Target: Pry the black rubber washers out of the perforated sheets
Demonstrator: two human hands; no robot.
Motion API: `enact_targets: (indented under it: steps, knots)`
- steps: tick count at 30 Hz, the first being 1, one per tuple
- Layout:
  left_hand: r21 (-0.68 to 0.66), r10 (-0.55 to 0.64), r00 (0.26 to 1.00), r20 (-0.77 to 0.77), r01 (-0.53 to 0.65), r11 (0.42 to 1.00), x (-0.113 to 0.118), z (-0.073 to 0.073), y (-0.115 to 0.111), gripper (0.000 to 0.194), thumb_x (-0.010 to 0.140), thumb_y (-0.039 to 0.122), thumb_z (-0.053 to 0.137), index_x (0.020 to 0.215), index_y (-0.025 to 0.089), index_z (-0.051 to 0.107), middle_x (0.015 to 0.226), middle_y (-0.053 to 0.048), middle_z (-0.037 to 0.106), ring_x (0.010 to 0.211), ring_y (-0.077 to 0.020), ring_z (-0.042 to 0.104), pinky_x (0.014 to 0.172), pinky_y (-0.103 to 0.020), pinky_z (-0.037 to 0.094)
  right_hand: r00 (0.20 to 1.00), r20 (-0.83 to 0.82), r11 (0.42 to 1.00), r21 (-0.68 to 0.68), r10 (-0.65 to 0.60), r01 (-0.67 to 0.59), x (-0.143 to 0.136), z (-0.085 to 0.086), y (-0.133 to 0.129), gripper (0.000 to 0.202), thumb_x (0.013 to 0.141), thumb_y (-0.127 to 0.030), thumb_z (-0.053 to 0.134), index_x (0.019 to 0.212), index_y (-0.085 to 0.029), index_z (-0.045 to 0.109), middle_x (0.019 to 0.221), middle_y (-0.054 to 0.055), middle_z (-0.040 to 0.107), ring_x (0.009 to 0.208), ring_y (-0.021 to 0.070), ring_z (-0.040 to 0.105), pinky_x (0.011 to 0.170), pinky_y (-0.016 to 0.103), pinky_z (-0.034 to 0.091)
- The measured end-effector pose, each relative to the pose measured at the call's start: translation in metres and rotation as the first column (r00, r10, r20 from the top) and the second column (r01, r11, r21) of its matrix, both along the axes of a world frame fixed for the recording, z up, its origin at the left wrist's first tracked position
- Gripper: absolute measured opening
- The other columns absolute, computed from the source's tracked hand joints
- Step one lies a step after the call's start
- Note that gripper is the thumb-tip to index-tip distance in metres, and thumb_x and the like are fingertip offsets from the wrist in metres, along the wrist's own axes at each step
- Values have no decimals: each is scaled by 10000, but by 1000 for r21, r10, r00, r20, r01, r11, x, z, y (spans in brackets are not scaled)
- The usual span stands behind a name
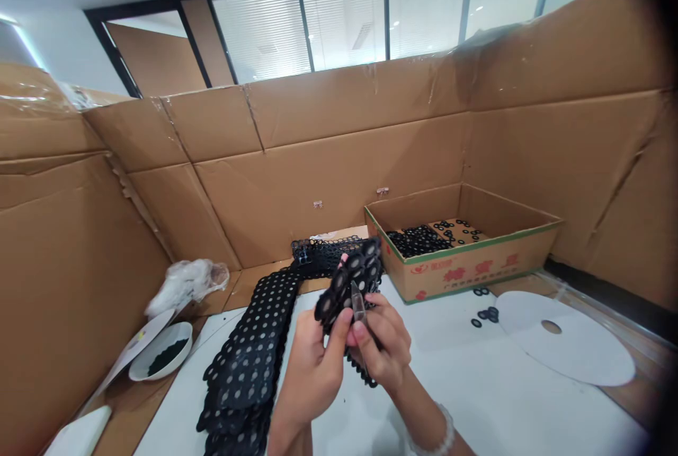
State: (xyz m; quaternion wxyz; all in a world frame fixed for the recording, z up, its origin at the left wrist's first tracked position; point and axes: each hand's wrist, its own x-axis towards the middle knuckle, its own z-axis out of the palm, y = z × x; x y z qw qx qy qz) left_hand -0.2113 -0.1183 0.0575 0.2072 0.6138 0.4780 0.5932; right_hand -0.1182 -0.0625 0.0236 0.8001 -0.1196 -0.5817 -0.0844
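My left hand (316, 366) is closed on a bent sheet of joined black rubber rings (339, 288), pinching its lower edge. Some of the rings have pale round centres. In my right hand (382, 344) is a pointed metal tool that looks like tweezers (359, 303), its tip angled up against the ring sheet. The two hands almost meet at the thumbs. Below them, another edge of black ring sheet (365, 371) shows, partly hidden by the right hand.
Stacked black ring sheets (254, 343) lie left of my hands. An open carton (477, 276) with loose black rings stands at back right. Several loose rings (483, 316) lie near a white disc (577, 343). At left are a white bowl (183, 354) and crumpled plastic (191, 283). Tall cardboard walls (328, 131) surround the table.
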Motion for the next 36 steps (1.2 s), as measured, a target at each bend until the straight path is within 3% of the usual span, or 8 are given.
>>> enact_targets:
  steps: [4,9,12,18,23,26,30,36]
  knots:
    - [-44,-183,982,-55,180,983,4,1,3,275,935,394,551,1037,192,707,718,-33,634,653,-172,561,772,-289,517,999,14,999,17,-49,49,8,-6,3,209,870,-11,500,851,-211,555,561,-62,589,490,103,529,665,303,590]
    - [-43,-219,975,-27,218,975,8,0,6,369,923,429,564,675,165,638,627,-18,559,590,-132,498,614,-205,473,993,-3,990,78,-122,122,12,-21,8,156,883,-47,551,903,-199,577,686,-13,597,603,109,517,647,327,551]
    - [-50,-189,982,5,190,981,10,-1,8,390,899,447,595,642,155,613,636,-26,583,591,-134,523,581,-200,469,993,2,988,93,-120,119,12,-26,13,125,875,-84,594,935,-193,593,713,2,587,624,117,511,616,326,518]
    - [-42,-87,991,103,92,995,10,-6,21,320,898,461,596,829,159,675,826,-52,692,788,-174,634,753,-227,513,996,-32,995,-51,81,-82,4,-8,20,226,881,-37,526,985,-236,552,679,-30,548,598,108,498,551,254,457]
    - [-38,0,985,170,7,999,-4,-15,29,305,918,440,572,1018,173,681,1029,-59,694,1001,-188,622,917,-245,460,952,28,893,-356,306,-277,1,5,23,133,895,-90,563,838,-200,515,662,-46,491,564,80,500,493,186,439]
    - [-57,-22,987,160,32,998,-8,-14,26,301,906,432,585,1027,175,686,1016,-58,697,992,-192,618,912,-247,455,929,62,854,-419,365,-308,7,7,26,163,836,-153,676,765,-193,535,753,-18,531,676,97,560,596,213,499]
    - [-105,-79,991,107,90,990,-1,-10,20,297,936,417,530,1091,202,666,998,-42,687,885,-180,602,874,-256,450,951,49,899,-344,305,-271,17,7,30,173,821,-61,649,786,-205,559,988,38,647,919,141,640,778,289,551]
    - [-198,-48,998,-40,39,979,13,-14,17,382,980,441,374,1105,185,629,815,-41,641,635,-187,502,798,-319,430,980,165,988,-125,107,-87,23,-2,37,375,820,54,542,1086,-209,548,1043,89,736,958,165,719,734,270,609]
